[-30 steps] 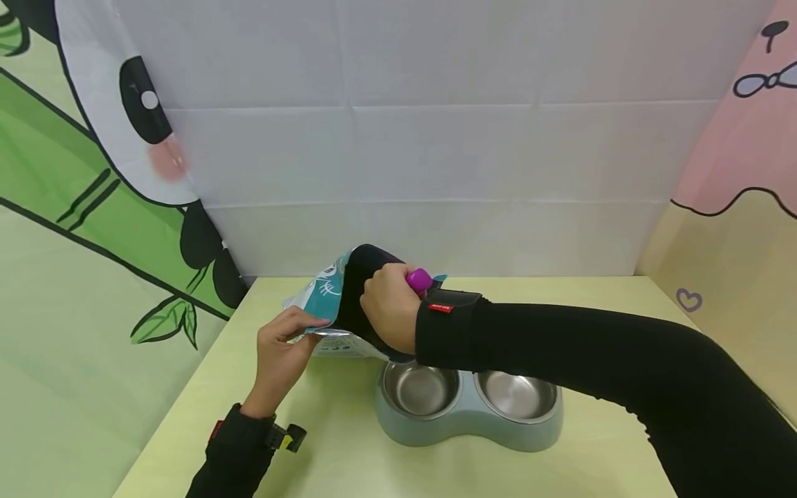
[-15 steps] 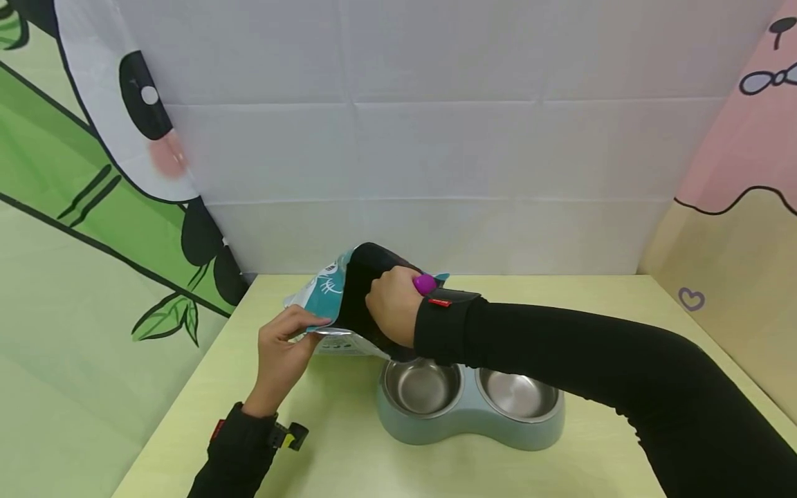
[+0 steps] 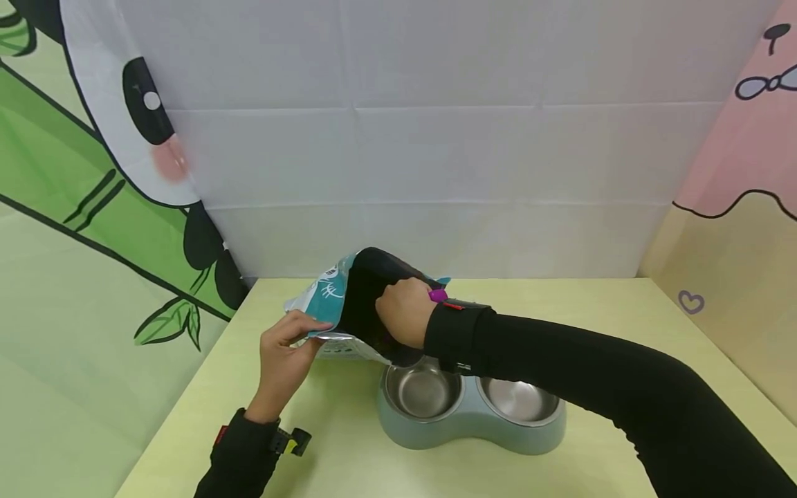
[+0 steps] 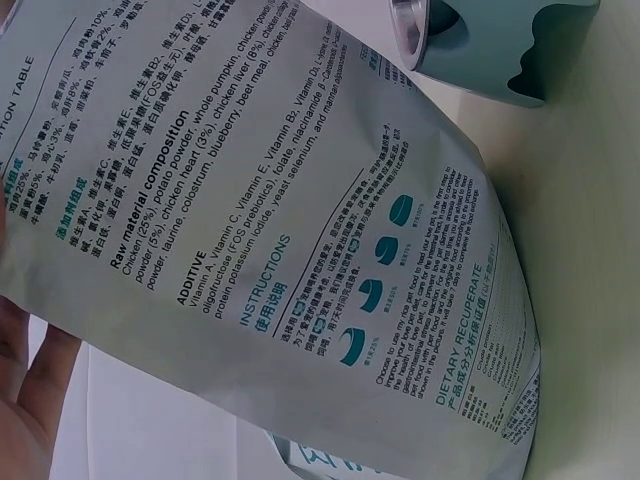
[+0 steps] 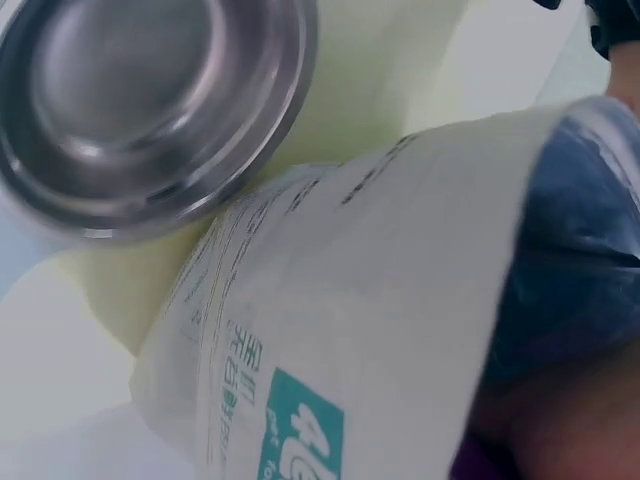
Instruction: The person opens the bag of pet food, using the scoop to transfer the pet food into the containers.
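A teal and white pet food bag (image 3: 330,289) gapes towards the camera, showing its black inside. My left hand (image 3: 288,356) pinches the near left edge of its mouth between thumb and fingers. At the opening, my right hand (image 3: 406,312) is curled round a purple handle (image 3: 438,295), whose end sticks out by the wrist. Whatever is attached to that handle is hidden. Printed text covers the bag's side (image 4: 300,230) in the left wrist view. The right wrist view shows the right hand's blurred skin (image 5: 590,420) at the bag's mouth.
A blue-grey double pet bowl (image 3: 473,422) with two steel basins stands on the pale yellow table (image 3: 336,443), just in front of the bag. My right forearm (image 3: 573,360) passes over the bowl's back edge. A cartoon-printed cloth (image 3: 448,152) hangs behind the table.
My right hand has shifted a little right and down across the bag's mouth, the purple handle moving with it. My left hand keeps its pinch on the edge; bowl and bag stay in place.
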The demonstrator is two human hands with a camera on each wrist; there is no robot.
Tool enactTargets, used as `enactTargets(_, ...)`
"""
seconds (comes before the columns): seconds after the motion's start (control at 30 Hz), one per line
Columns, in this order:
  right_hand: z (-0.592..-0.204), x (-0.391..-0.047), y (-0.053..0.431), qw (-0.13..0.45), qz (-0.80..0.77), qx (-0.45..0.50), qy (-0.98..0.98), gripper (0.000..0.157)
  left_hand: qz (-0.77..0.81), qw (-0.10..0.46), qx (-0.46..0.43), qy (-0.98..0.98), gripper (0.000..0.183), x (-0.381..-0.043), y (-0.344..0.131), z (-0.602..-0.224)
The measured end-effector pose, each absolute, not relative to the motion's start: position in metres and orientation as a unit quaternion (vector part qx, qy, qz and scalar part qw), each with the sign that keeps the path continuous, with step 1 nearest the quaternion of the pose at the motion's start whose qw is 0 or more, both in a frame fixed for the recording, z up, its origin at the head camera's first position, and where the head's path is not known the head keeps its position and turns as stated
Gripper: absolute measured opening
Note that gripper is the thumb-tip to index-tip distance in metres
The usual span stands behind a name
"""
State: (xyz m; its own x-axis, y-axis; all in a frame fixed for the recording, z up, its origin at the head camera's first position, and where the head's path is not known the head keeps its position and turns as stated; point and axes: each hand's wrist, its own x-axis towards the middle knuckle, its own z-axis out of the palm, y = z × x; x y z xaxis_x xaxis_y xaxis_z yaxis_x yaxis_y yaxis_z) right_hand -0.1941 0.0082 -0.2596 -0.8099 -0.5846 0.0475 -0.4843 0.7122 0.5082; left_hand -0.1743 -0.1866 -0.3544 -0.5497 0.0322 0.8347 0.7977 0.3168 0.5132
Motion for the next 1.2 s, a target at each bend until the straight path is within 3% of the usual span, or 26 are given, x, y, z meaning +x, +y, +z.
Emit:
enactTargets(0.27,-0.263,-0.200,0.021,0.128,-0.141,0.325,-0.926,0.028,-0.509,0.378,-0.297,-0.714,0.004,-0.157,-0.177,-0.336)
enactTargets(0.67,-0.271,-0.207,0.028,0.102,-0.067,0.318,-0.940,0.018,-0.497,0.385,-0.306,-0.715,0.011,-0.168,-0.182,-0.350)
enactTargets(0.73,-0.270,-0.207,0.029,0.099,-0.061,0.318,-0.941,0.019,-0.496,0.387,-0.305,-0.715,0.003,-0.173,-0.184,-0.355)
enactTargets(0.87,-0.269,-0.208,0.028,0.092,-0.042,0.317,-0.943,0.022,-0.492,0.390,-0.302,-0.718,0.012,-0.176,-0.186,-0.359)
enactTargets(1.0,-0.270,-0.209,0.025,0.080,-0.020,0.310,-0.947,0.026,-0.491,0.387,-0.300,-0.721,0.007,-0.177,-0.187,-0.360)
enactTargets(1.2,-0.276,-0.213,0.026,0.058,0.007,0.281,-0.958,0.027,-0.491,0.386,-0.289,-0.725,0.024,-0.177,-0.185,-0.361)
